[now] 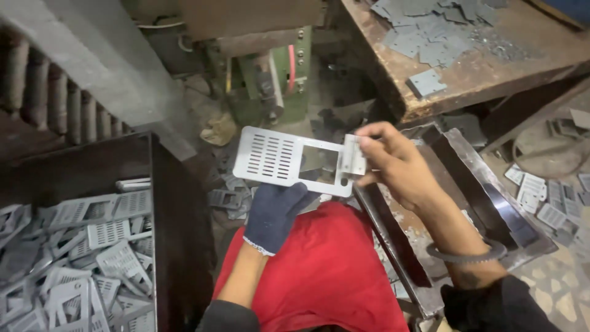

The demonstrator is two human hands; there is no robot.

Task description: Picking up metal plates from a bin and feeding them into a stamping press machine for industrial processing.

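1 slotted metal plate (284,161) btwn gloved left hand (275,213) & bare right hand (393,161)

Rusty workbench (485,74): grey metal plates (430,31); floor (553,154): more plates (541,197).

1. The blue-gloved left hand (276,212) hides the lower edge of the flat grey slotted metal plate (289,158); its fingertips cannot be seen.
2. The bare right hand (393,163) covers the plate's right end.
3. The dark metal bin of grey stamped plates (166,203) is cut off left and below.
4. The rusty brown table (485,71) runs off the top.
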